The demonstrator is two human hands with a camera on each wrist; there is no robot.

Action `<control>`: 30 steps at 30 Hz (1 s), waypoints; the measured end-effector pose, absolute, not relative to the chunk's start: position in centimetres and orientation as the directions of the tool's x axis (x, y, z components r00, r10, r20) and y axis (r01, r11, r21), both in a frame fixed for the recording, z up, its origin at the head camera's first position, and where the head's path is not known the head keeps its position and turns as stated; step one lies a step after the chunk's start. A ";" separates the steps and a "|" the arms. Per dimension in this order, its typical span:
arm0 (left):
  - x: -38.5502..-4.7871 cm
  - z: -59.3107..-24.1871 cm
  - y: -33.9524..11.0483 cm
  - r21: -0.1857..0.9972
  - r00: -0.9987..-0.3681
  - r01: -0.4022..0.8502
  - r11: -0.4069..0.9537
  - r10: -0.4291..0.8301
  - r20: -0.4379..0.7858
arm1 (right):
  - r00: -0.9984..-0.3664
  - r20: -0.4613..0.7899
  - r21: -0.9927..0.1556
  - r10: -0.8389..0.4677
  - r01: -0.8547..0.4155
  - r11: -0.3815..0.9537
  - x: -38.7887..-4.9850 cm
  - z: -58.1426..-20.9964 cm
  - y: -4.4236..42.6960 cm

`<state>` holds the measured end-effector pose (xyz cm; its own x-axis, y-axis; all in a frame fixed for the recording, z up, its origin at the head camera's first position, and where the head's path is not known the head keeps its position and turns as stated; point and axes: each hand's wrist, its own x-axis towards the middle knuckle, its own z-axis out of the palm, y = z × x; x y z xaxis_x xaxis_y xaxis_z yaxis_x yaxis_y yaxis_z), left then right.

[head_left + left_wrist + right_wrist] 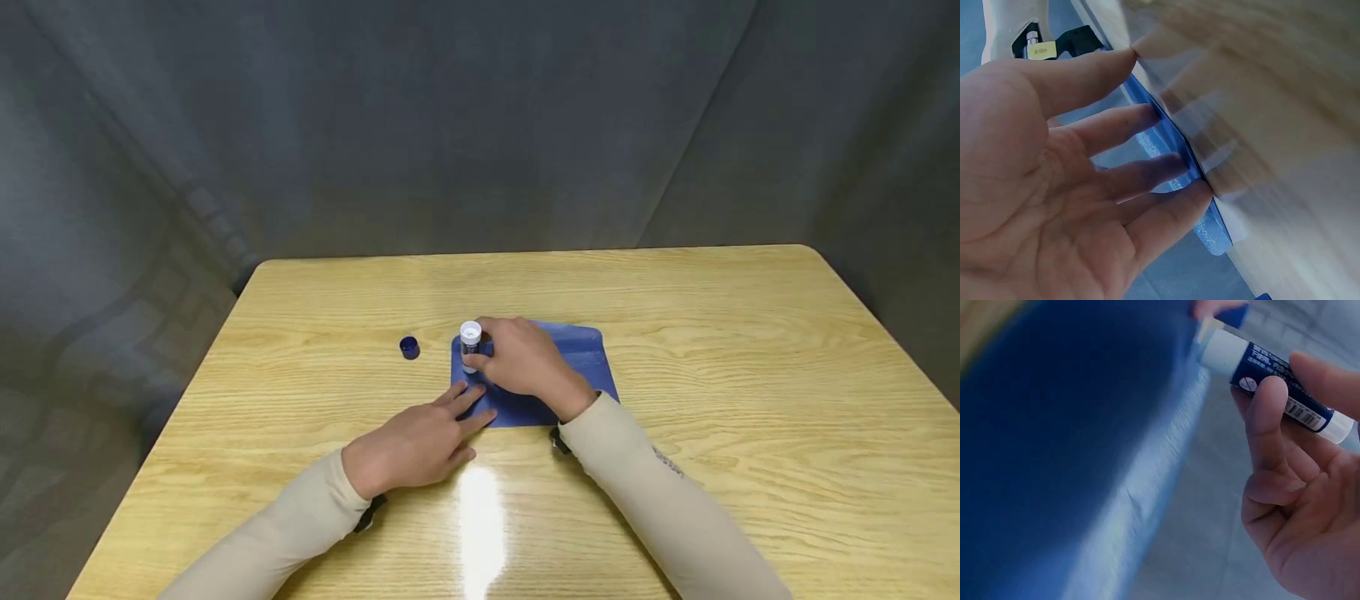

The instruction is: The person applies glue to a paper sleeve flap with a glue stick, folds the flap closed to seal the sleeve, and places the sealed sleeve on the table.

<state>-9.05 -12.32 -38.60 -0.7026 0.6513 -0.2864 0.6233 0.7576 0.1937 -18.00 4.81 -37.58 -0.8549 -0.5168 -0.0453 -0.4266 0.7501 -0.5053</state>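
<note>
Glue stick (470,335) stands upright, pinched in the right hand (525,358), over blue paper (585,364) beneath that hand. The left hand (415,444) rests, fingers spread, on the paper's near left corner. The cap (409,347), already off, lies on the table (750,358) beyond the left hand; gluing seems under way, though how much remains cannot be told.

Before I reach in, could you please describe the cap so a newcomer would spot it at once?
On the wooden table, find the blue sheet. Just left of its far left corner, in the head view, sits the small dark blue cap. Unlike the glue stick in the right hand, it rests untouched on bare wood.
</note>
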 end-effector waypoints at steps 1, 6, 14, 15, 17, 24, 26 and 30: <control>-9.1 -38.6 -12.3 0.195 -0.703 0.622 0.758 0.650 -0.287 | -0.854 -0.048 -0.503 -0.517 -0.427 0.752 -18.0 -37.7 4.5; -9.0 -38.5 -12.4 0.188 -0.712 0.615 0.766 0.642 -0.286 | -0.859 -0.061 -0.477 -0.509 -0.423 0.770 -18.0 -37.9 3.8; -9.0 -38.5 -12.1 0.208 -0.716 0.594 0.777 0.628 -0.303 | -0.862 -0.064 -0.400 -0.502 -0.439 0.804 -17.9 -37.8 4.4; -9.0 -38.5 -12.0 0.210 -0.717 0.591 0.779 0.626 -0.305 | -0.860 -0.064 -0.395 -0.507 -0.445 0.804 -17.9 -37.8 4.6; -9.0 -38.6 -11.9 0.209 -0.718 0.587 0.782 0.622 -0.313 | -0.855 -0.062 -0.388 -0.516 -0.455 0.801 -17.9 -37.8 5.0; -8.9 -38.7 -11.8 0.196 -0.724 0.583 0.788 0.614 -0.315 | -0.855 -0.066 -0.366 -0.514 -0.459 0.810 -17.9 -37.8 6.7; -8.9 -38.7 -11.8 0.189 -0.726 0.585 0.789 0.613 -0.312 | -0.858 -0.072 -0.359 -0.508 -0.453 0.816 -17.9 -37.7 7.2; -8.9 -38.7 -11.9 0.181 -0.725 0.588 0.788 0.613 -0.313 | -0.866 -0.081 -0.342 -0.493 -0.441 0.830 -17.9 -37.6 8.3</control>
